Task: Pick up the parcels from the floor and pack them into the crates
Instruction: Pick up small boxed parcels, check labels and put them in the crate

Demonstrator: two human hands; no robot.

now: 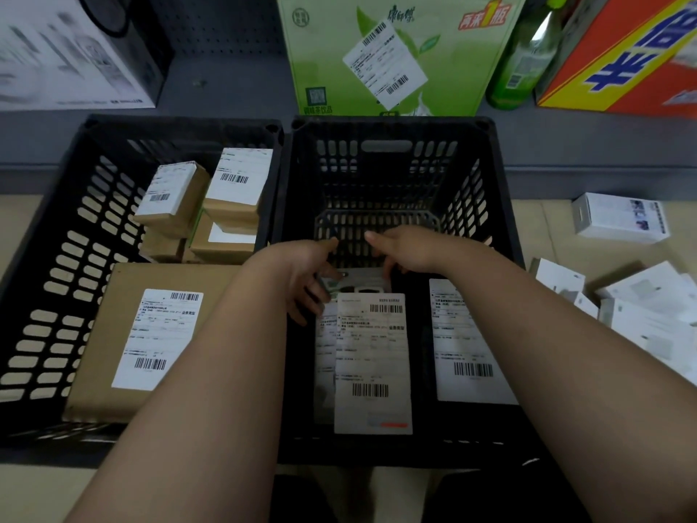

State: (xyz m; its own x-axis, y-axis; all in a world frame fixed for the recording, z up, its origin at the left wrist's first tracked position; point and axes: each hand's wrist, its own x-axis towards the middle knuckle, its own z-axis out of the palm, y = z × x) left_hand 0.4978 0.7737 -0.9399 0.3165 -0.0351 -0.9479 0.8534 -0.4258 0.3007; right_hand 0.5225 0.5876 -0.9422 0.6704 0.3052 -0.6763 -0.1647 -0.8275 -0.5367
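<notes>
Two black slotted crates stand side by side on the floor. Both my hands reach down into the right crate (pixel 392 130). My left hand (pixel 301 273) and my right hand (pixel 403 251) grip the far end of a flat dark parcel (pixel 371 352) with a white shipping label on top. A second labelled parcel (pixel 467 345) lies beside it on the right, partly under my right forearm. The left crate (pixel 75 228) holds a large brown box (pixel 113 334) at the front and several small brown labelled boxes (pixel 173 198) at the back.
Several white parcels (pixel 641 315) and a small white box (pixel 618 220) lie on the floor right of the crates. Behind the crates a grey shelf carries a green carton (pixel 388 50), a green bottle (pixel 528 62), an orange carton (pixel 622 58) and a white box (pixel 68 50).
</notes>
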